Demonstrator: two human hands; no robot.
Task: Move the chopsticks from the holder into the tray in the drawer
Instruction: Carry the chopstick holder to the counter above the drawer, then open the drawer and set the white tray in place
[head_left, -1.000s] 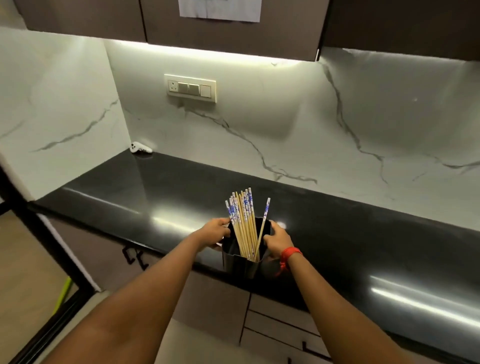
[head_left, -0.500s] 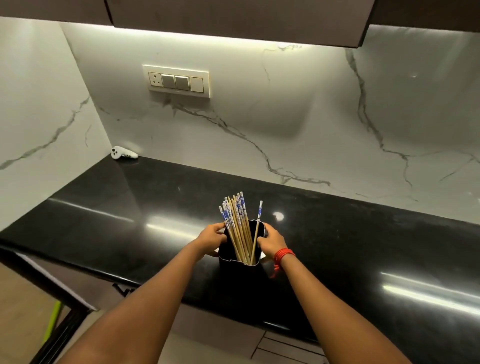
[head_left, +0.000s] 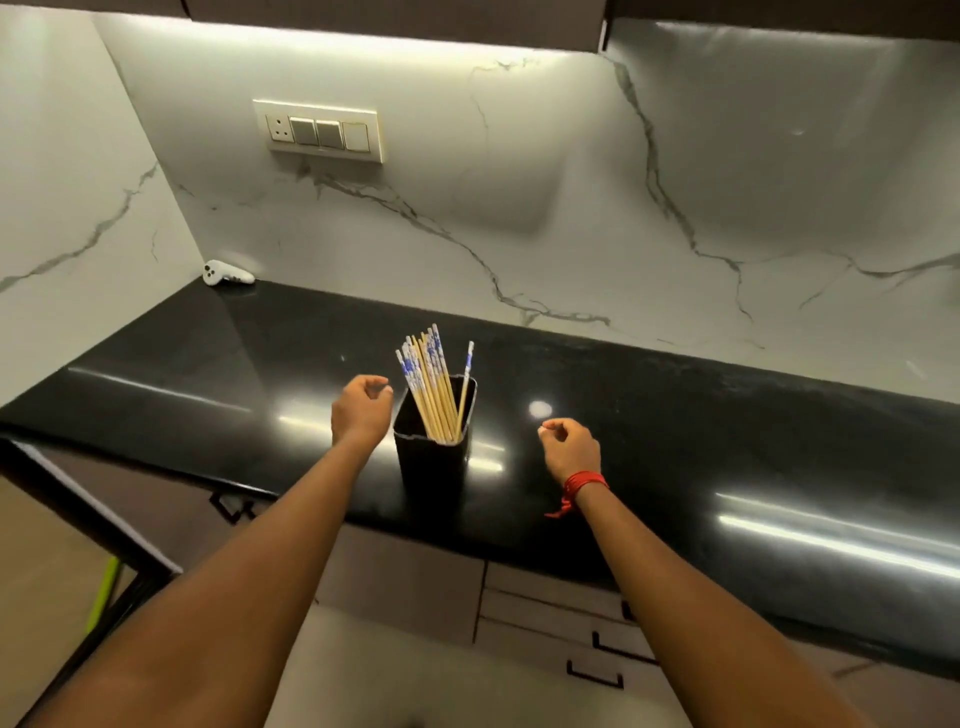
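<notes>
A black square holder (head_left: 432, 462) stands upright on the black countertop (head_left: 675, 415), near its front edge. Several wooden chopsticks (head_left: 434, 387) with blue-and-white tops stick out of it; one leans apart at the right side. My left hand (head_left: 362, 410) hovers just left of the holder, fingers loosely curled, holding nothing. My right hand (head_left: 570, 449), with a red thread on the wrist, is off to the right of the holder, fingers curled and empty. Closed drawers (head_left: 550, 618) with black handles sit below the counter; no tray shows.
A white controller (head_left: 227, 274) lies in the back left corner of the counter. A switch plate (head_left: 319, 131) is on the marble backsplash. A dark frame (head_left: 88, 514) and a green stick (head_left: 104, 592) stand at the lower left.
Both hands held the holder's sides and set it further back on the counter. Now both have let go and moved apart, the right hand further away. The view tilted down.
</notes>
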